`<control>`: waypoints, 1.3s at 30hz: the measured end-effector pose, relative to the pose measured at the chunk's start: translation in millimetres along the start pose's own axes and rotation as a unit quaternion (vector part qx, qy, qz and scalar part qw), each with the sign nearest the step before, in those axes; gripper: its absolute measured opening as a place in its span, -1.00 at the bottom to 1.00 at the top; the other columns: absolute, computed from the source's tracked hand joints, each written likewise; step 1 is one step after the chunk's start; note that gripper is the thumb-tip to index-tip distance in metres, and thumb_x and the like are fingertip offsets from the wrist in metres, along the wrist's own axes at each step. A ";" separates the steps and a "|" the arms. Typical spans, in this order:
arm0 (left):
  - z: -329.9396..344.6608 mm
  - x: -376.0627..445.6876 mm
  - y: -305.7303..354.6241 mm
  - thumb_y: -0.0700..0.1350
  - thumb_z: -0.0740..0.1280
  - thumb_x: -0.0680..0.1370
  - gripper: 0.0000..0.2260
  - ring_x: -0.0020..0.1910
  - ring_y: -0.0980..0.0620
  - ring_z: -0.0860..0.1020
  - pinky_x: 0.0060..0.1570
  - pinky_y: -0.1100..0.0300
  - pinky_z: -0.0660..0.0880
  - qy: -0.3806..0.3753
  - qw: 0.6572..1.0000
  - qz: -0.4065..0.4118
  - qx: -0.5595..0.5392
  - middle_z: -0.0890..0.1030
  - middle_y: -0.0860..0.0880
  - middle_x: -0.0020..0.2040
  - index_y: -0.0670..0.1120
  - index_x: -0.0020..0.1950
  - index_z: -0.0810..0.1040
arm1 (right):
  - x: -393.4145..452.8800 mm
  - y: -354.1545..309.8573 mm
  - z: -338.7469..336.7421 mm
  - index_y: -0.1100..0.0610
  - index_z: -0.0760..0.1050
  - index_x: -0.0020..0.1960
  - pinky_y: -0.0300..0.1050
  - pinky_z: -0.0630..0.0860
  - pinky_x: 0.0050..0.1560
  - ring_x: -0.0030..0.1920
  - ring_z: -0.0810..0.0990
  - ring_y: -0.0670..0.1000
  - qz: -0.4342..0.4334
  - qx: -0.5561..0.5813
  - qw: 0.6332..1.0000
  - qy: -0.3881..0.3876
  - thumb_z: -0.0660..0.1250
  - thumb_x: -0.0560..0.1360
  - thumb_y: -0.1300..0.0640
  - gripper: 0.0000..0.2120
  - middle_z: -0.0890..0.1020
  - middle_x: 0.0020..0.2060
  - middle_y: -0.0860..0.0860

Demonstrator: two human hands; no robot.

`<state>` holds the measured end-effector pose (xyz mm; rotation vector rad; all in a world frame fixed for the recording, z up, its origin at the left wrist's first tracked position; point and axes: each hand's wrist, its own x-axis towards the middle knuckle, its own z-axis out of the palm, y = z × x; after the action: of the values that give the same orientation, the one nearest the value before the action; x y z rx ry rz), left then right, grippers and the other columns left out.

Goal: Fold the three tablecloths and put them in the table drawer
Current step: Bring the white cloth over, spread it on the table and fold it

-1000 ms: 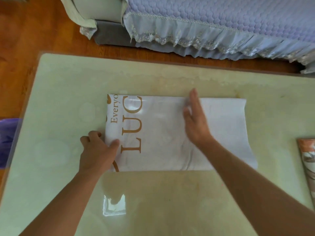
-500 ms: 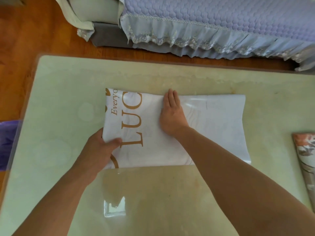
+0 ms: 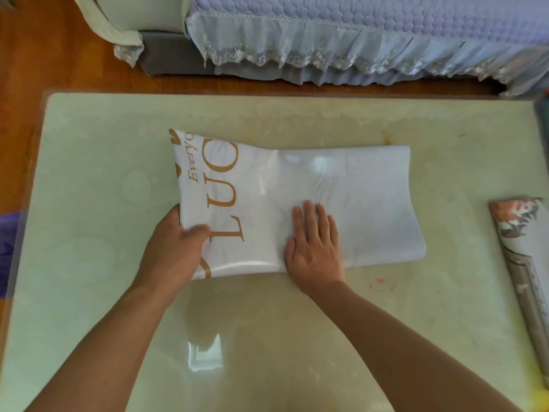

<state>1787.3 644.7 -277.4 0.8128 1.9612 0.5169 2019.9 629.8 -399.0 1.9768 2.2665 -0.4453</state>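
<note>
On the bench (image 3: pixel 89 292), a white lettered tablecloth (image 3: pixel 371 203) lies part-folded, left hand (image 3: pixel 173 251) pinching its left edge, right hand (image 3: pixel 315 248) pressing flat; a folded floral tablecloth (image 3: pixel 523 251) waits rightward, no drawer visible.

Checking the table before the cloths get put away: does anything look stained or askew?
Small reddish marks dot the table near the right hand. The white cloth lies skewed, its left end lifted in the left hand.
</note>
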 end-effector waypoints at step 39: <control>208.5 -84.6 -13.2 0.00 0.59 0.34 0.03 0.39 -0.31 0.35 0.29 -0.16 0.42 -0.019 0.940 0.128 0.317 0.29 -0.21 0.47 0.05 0.67 0.05 | 66.6 190.6 -109.8 0.17 0.55 0.20 0.07 0.59 0.10 0.00 0.62 0.17 0.362 0.443 0.815 -0.092 0.30 0.51 0.06 -0.69 0.64 0.00 0.10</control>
<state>1995.1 581.1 -337.3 1.4802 2.0116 -0.0061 2209.5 746.0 -341.1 2.7609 1.0325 -1.6758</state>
